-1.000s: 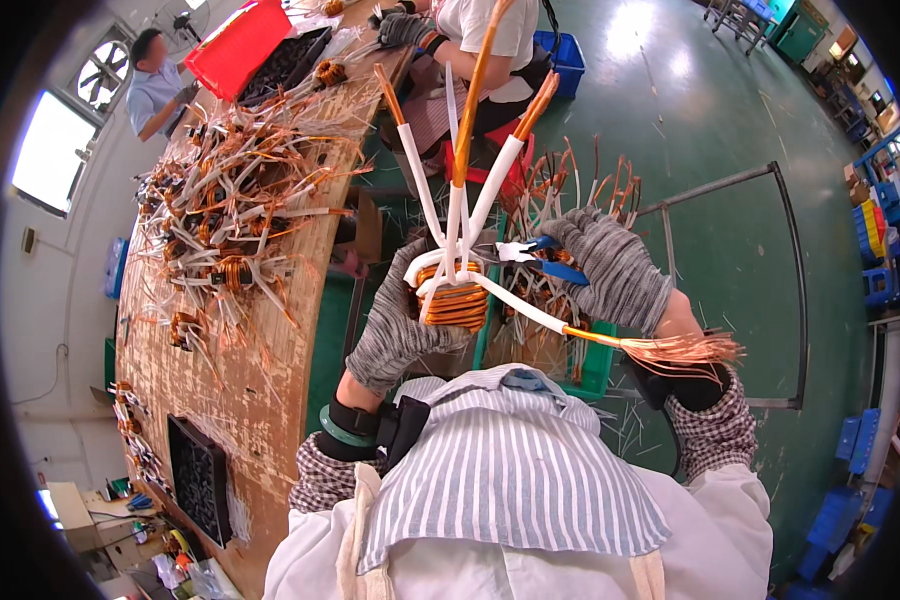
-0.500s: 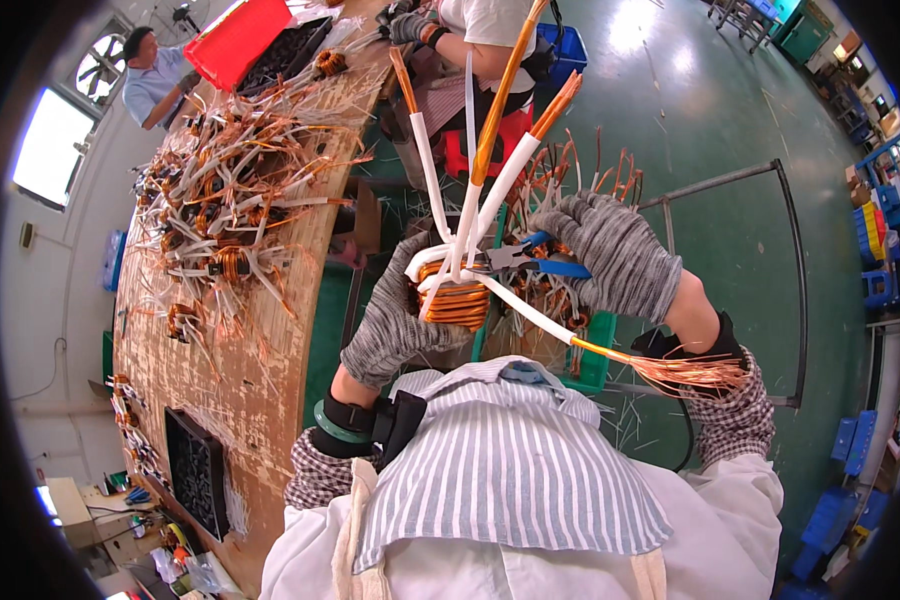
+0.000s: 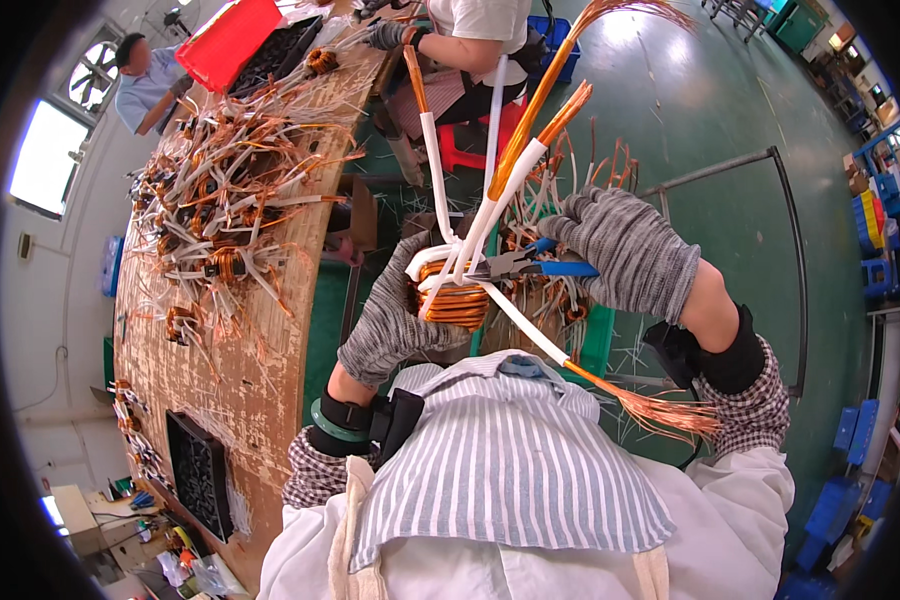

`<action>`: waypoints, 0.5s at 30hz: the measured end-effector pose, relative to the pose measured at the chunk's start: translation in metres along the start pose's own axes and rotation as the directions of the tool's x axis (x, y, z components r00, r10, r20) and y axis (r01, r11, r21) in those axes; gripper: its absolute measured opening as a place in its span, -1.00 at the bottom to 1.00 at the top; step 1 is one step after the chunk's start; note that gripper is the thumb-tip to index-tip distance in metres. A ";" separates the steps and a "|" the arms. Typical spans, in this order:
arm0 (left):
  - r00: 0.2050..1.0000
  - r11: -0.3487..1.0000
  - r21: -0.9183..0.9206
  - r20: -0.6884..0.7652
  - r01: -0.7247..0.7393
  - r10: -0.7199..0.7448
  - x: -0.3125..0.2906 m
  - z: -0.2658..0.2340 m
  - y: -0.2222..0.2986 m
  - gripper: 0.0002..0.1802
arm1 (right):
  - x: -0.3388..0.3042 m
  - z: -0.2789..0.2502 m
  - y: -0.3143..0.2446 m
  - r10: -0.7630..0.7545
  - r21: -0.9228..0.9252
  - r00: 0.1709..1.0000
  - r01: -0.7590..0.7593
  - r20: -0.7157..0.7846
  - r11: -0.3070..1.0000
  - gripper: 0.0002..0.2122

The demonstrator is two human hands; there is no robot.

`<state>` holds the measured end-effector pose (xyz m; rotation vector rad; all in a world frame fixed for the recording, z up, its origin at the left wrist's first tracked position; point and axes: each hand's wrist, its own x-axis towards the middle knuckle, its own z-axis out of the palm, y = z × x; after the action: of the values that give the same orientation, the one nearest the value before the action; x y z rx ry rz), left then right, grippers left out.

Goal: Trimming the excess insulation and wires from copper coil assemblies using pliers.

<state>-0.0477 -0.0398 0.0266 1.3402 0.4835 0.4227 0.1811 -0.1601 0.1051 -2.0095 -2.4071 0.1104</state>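
My left hand (image 3: 385, 325), in a grey knitted glove, grips a copper-wound coil (image 3: 455, 303) from its left side. Several white-sleeved leads (image 3: 515, 180) rise from the coil and end in bare copper strands. One more lead (image 3: 530, 330) slants down to the right, its copper strands (image 3: 665, 412) fanned out. My right hand (image 3: 630, 250), gloved alike, is closed around blue-handled pliers (image 3: 567, 268). The plier jaws touch the base of the sleeved leads at the coil's upper right. Whether they bite on a sleeve I cannot make out.
A worn wooden table (image 3: 260, 375) on the left carries a heap of coils (image 3: 220, 210) and a black tray (image 3: 198, 475). Behind my hands, a green crate (image 3: 598, 345) holds more coils. A metal frame (image 3: 795, 270) stands right. Two people work at the far end, near a red bin (image 3: 228, 45).
The upright leads have swung to the right, and the lower lead's strands have shifted left and down. My right hand and the pliers have moved slightly right.
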 end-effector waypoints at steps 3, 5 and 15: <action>1.000 1.000 -0.021 -0.004 0.009 -0.009 -0.001 0.000 -0.002 0.10 | -0.003 0.005 0.001 -0.003 0.018 1.000 0.003 0.002 1.000 -0.54; 1.000 0.999 -0.046 0.003 0.014 -0.014 -0.002 0.001 -0.003 0.09 | -0.005 0.016 0.004 -0.018 0.033 1.000 0.018 -0.009 0.999 -0.55; 1.000 0.999 0.038 0.014 0.024 -0.025 -0.003 0.006 -0.009 0.13 | -0.026 0.072 -0.005 0.240 0.279 0.917 -0.152 -0.320 0.948 -0.70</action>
<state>-0.0465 -0.0474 0.0192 1.3719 0.4976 0.3852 0.1776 -0.1904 0.0344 -1.9559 -1.8732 0.0460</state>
